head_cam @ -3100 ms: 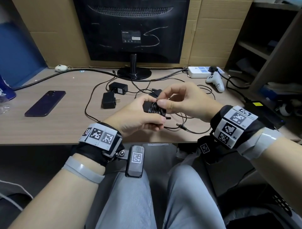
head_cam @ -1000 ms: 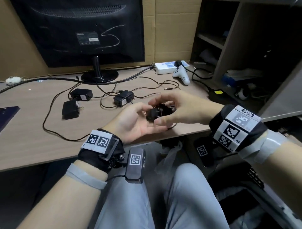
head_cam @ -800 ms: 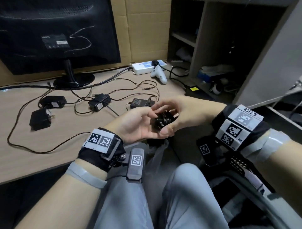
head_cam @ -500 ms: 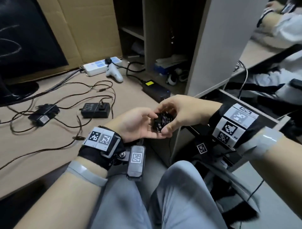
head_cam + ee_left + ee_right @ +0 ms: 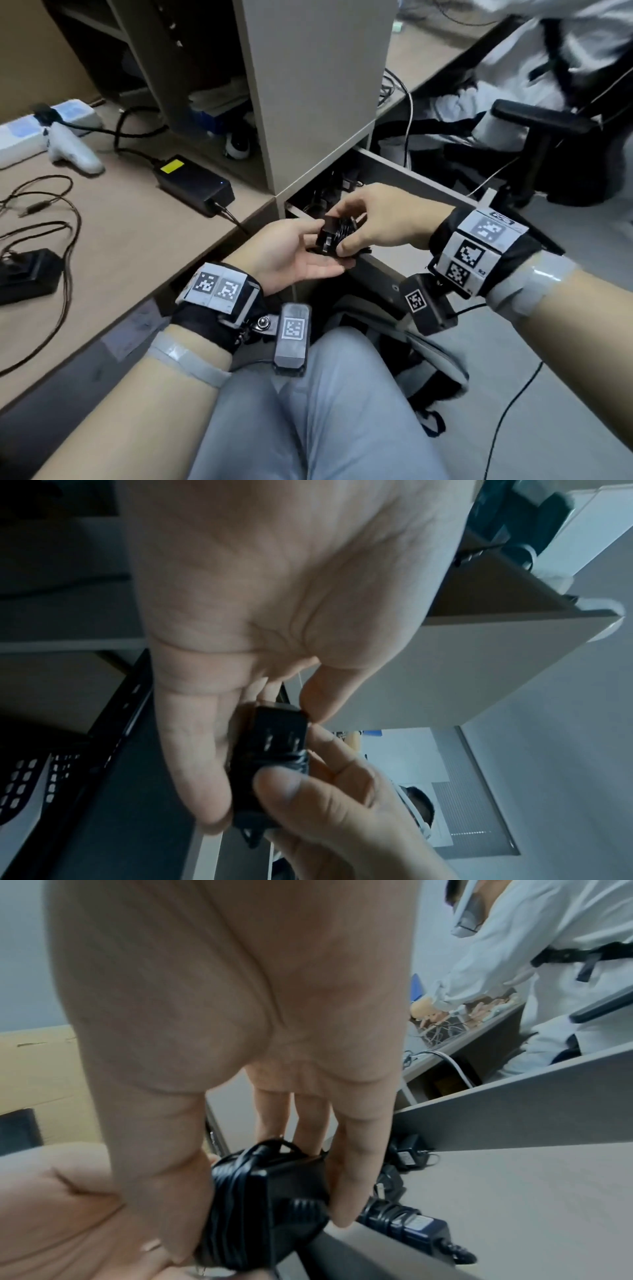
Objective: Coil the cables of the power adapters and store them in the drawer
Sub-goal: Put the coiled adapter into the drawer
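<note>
The right hand (image 5: 383, 219) grasps the power adapter (image 5: 337, 234) between thumb and fingers, its cable wound tightly around the black body. The left hand (image 5: 287, 255) lies palm-up beneath it, fingers nearly straight, touching the adapter's underside. The adapter hangs just above the front edge of the open drawer (image 5: 404, 168), where other black adapters (image 5: 407, 1153) already lie. On the desk (image 5: 130, 246), near its right edge, sits a black power brick (image 5: 195, 183).

Head: looks down from above over both forearms toward the open drawer (image 5: 394, 171).
Left wrist: close along the palm.
Right wrist: close along the fingers.
Shared: the coiled power adapter (image 5: 337, 236).
</note>
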`<state>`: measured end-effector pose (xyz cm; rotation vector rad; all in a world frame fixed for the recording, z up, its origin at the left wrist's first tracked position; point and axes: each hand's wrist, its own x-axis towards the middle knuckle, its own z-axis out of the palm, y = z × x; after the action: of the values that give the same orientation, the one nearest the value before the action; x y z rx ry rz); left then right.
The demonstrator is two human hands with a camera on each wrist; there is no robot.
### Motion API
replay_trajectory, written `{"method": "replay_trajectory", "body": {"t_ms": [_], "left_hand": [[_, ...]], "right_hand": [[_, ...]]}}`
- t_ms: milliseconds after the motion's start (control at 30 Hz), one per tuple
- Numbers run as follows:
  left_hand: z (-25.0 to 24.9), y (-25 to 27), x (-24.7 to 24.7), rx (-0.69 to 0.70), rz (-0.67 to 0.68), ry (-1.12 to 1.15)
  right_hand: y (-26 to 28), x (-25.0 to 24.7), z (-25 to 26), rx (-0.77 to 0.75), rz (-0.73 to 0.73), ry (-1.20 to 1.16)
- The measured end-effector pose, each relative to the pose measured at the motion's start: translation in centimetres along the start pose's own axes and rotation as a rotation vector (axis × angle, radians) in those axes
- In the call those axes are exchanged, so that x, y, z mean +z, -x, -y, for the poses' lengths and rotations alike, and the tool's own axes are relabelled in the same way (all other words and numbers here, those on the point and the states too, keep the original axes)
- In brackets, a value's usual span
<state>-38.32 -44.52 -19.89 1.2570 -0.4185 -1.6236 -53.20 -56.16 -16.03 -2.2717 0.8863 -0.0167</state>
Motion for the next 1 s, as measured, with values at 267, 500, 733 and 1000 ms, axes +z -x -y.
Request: {"method": "replay_trajectory", "body": {"t_ms": [267, 500, 733, 1000], "left_hand": [[0.7, -5.3, 0.5, -0.164, -0.381, -0.177], [1.3, -9.0, -1.2, -0.235, -0.406, -0.293], [0.4, -9.2, -2.1, -0.308, -0.306, -0.311], [0.2, -8.9, -2.0, -0.309, -0.279, -0.369]], "right_hand": [[-4.4, -4.8, -6.2, 0.349, -0.367, 0.086], [-9.6, -4.4, -7.6, 0.467, -0.091, 0.137], [-12.5, -3.1, -6.7, 0.449, 0.247, 0.337], [-14.7, -1.7, -7.2, 0.485, 0.249, 0.17]]}}
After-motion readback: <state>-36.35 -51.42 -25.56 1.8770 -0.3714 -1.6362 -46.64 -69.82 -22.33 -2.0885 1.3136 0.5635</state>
